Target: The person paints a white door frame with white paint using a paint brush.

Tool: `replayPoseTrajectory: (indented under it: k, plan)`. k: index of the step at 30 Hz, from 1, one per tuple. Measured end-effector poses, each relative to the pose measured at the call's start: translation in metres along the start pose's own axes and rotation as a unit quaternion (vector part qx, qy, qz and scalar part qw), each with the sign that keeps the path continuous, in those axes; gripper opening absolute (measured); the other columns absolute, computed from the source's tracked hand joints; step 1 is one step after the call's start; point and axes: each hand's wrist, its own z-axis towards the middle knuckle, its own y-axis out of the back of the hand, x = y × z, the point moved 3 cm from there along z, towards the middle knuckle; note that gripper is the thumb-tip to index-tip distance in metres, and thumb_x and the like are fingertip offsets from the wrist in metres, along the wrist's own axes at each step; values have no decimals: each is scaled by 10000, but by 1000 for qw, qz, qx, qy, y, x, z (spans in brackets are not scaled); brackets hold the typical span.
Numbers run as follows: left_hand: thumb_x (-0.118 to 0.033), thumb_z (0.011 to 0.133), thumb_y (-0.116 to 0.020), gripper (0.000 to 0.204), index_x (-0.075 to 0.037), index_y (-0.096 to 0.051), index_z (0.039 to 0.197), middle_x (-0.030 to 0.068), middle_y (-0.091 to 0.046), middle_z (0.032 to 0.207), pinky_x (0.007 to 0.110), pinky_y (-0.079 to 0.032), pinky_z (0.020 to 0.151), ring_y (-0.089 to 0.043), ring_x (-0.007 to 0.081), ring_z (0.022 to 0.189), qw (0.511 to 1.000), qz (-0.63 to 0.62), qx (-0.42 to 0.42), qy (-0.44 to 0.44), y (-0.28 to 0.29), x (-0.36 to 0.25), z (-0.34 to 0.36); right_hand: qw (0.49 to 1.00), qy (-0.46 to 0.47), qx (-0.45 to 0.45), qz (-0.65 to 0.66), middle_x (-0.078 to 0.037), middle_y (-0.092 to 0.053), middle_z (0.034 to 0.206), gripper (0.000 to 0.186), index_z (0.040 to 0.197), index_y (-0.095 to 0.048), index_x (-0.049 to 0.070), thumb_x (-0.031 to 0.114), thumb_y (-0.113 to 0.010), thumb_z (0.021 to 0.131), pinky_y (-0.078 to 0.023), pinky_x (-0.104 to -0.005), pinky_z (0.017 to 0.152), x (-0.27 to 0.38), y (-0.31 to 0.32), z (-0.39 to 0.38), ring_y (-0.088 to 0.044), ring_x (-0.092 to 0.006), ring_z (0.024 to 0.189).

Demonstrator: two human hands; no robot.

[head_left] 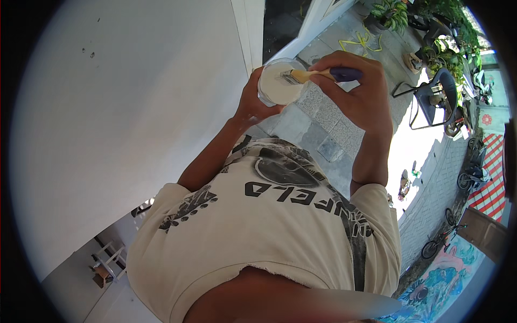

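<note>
A clear plastic cup of off-white paint (276, 90) is held up in front of my chest. My left hand (252, 102) wraps round its near left side, fingers closed on it. Over the cup's right rim, my right hand (358, 89) pinches a paintbrush (319, 75) with a pale wooden handle that ends in dark purple. The brush lies tilted, and its bristle end touches or dips into the paint surface; how deep, I cannot tell. Some white smears mark my left wrist.
A white wall (145, 107) fills the left side, close to my left arm. Ahead stands a white door frame (249, 32). Grey paving tiles (323, 121) lie below. To the right are a dark chair (439, 94), potted plants (385, 16) and a bicycle (439, 237).
</note>
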Motion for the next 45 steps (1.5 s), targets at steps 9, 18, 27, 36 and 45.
replayPoseTrajectory:
  k: [9, 18, 27, 36, 45]
  plan:
    - [-220, 656, -923, 975, -71, -390, 1459, 110, -552, 1343, 384, -465, 1074, -571, 235, 1242, 999, -24, 3, -33, -13, -4, 0, 982, 42, 63, -176, -88, -725, 850, 205, 977, -749, 56, 122, -832, 801, -547, -327, 683, 2, -24, 1, -673, -213, 719]
    - [-206, 664, -911, 955, -67, -398, 1458, 106, -556, 1338, 381, -478, 1059, -575, 220, 1236, 999, 15, 3, -49, -17, -17, 0, 975, 68, 61, -205, -53, -704, 790, 104, 922, -732, 134, 181, -761, 834, -528, -388, 654, -7, -33, -3, -678, -252, 718]
    - [-204, 665, -908, 946, -66, -400, 1452, 109, -561, 1330, 385, -478, 1066, -577, 227, 1236, 999, 10, 0, -51, -18, -21, 1, 974, 80, 52, -204, -62, -704, 777, 120, 928, -739, 118, 179, -766, 828, -529, -388, 646, -4, -28, -4, -676, -257, 698]
    - [-195, 663, -918, 956, -70, -390, 1450, 129, -568, 1318, 391, -480, 1070, -590, 253, 1227, 996, 41, -17, -71, -16, -16, 4, 993, 12, -25, -115, -72, -722, 800, 161, 951, -738, 77, 159, -809, 831, -531, -339, 641, -7, -17, -11, -686, -242, 682]
    - [-187, 681, -919, 916, -30, -414, 1428, 141, -592, 1292, 372, -510, 1023, -619, 243, 1186, 995, 70, -35, -64, -17, -22, 7, 986, 97, -84, -108, -70, -702, 800, 155, 900, -693, 65, 92, -801, 793, -521, -369, 627, -10, -44, -22, -668, -250, 693]
